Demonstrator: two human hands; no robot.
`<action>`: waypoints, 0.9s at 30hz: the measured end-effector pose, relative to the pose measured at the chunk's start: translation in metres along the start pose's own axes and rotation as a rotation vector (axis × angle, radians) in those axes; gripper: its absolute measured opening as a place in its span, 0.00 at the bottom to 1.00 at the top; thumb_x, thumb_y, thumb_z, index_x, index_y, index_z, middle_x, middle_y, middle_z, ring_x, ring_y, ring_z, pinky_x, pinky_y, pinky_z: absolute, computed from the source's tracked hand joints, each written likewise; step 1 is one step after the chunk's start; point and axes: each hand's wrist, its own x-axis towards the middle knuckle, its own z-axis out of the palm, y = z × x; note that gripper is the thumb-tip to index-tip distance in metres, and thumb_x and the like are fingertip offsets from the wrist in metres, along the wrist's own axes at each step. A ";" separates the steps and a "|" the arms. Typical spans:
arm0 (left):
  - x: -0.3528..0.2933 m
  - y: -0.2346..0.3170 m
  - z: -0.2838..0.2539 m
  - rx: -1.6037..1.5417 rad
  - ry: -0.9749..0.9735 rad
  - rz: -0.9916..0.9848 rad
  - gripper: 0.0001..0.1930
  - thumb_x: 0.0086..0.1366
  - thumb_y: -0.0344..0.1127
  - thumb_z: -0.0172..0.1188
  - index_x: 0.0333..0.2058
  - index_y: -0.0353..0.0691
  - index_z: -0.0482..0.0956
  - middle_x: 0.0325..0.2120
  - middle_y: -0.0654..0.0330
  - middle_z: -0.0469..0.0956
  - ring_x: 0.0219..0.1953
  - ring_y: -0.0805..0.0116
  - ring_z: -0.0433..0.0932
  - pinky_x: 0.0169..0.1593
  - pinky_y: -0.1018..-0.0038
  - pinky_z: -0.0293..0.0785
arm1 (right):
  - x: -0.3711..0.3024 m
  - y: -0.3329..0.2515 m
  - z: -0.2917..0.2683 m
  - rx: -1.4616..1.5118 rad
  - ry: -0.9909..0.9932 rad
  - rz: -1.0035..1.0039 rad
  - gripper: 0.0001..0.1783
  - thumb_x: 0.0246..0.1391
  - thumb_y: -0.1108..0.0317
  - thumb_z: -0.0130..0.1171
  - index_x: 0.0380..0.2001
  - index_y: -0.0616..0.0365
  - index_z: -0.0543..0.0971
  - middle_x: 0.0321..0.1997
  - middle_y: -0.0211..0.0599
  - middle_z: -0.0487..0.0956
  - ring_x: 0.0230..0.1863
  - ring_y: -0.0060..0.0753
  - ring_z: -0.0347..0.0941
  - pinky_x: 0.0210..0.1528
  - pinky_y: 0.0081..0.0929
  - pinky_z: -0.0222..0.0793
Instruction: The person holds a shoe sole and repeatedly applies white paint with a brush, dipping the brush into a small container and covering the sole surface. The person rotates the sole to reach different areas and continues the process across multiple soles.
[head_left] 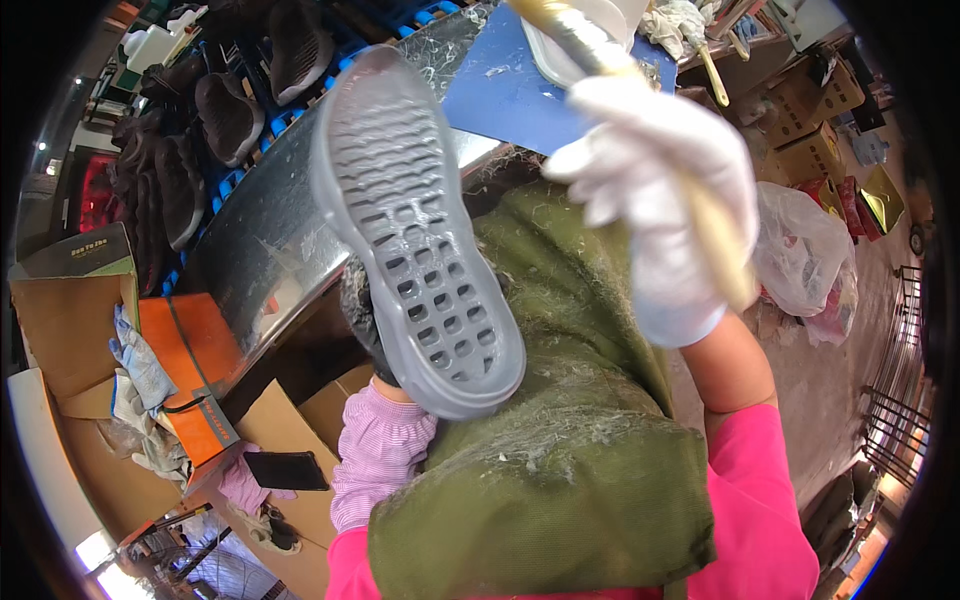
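Note:
A grey translucent shoe sole [430,250], its grooved and square-pitted face turned up, stands tilted above my lap. My left hand [362,312], in a dark glove, grips it from behind; most of the fingers are hidden by the sole. In a white glove, my right hand [665,190] is closed round the wooden handle of a brush [590,45], slightly smeared by motion. The brush's head points away from me, over a white tray [552,52] on a blue board [505,95], and its bristles are cut off by the top edge.
Dark shoes [228,118] fill a blue rack at the far left, beside the metal bench [270,240]. Cardboard boxes, an orange box [185,345] and work gloves [140,365] lie at left. Plastic bags [800,245] sit on the floor at right. A green apron [560,480] covers my lap.

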 end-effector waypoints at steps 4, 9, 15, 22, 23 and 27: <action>-0.005 -0.010 0.020 0.040 -0.030 -0.129 0.32 0.68 0.57 0.51 0.63 0.44 0.62 0.57 0.56 0.70 0.56 0.58 0.73 0.57 0.59 0.74 | -0.005 0.020 0.051 -0.178 -0.067 -0.284 0.10 0.49 0.69 0.61 0.37 0.51 0.79 0.29 0.33 0.78 0.30 0.33 0.74 0.35 0.30 0.71; -0.012 -0.018 0.028 0.048 -0.035 -0.159 0.32 0.68 0.57 0.51 0.63 0.44 0.62 0.56 0.57 0.71 0.55 0.60 0.73 0.57 0.60 0.73 | 0.012 0.055 0.066 -0.415 -0.089 -0.533 0.08 0.49 0.70 0.64 0.35 0.47 0.81 0.33 0.31 0.80 0.36 0.36 0.76 0.44 0.31 0.71; -0.006 -0.018 0.038 0.033 -0.043 -0.164 0.32 0.69 0.55 0.51 0.64 0.43 0.61 0.56 0.57 0.71 0.54 0.61 0.73 0.58 0.61 0.72 | 0.085 0.100 0.000 -0.447 -0.122 -0.610 0.12 0.58 0.76 0.55 0.46 0.55 0.73 0.36 0.36 0.75 0.35 0.30 0.74 0.42 0.25 0.74; 0.008 -0.024 0.057 0.320 -0.087 0.017 0.35 0.71 0.52 0.49 0.68 0.42 0.48 0.64 0.58 0.55 0.61 0.66 0.62 0.61 0.67 0.65 | 0.099 0.068 0.046 -0.346 0.016 -0.761 0.08 0.49 0.72 0.61 0.35 0.51 0.78 0.29 0.34 0.76 0.34 0.34 0.74 0.37 0.30 0.71; 0.011 -0.027 0.049 0.531 -0.106 0.079 0.38 0.71 0.51 0.49 0.69 0.41 0.41 0.67 0.57 0.49 0.65 0.66 0.56 0.65 0.68 0.59 | 0.093 0.069 0.054 -0.457 -0.077 -0.840 0.12 0.43 0.69 0.61 0.33 0.41 0.77 0.25 0.33 0.73 0.32 0.42 0.72 0.34 0.37 0.68; -0.010 -0.023 0.068 0.321 0.225 -0.281 0.33 0.73 0.48 0.44 0.69 0.41 0.45 0.64 0.52 0.58 0.65 0.65 0.60 0.68 0.67 0.59 | 0.056 0.043 0.072 -0.601 -0.558 -0.721 0.06 0.45 0.58 0.56 0.23 0.44 0.74 0.25 0.35 0.71 0.31 0.44 0.70 0.31 0.40 0.63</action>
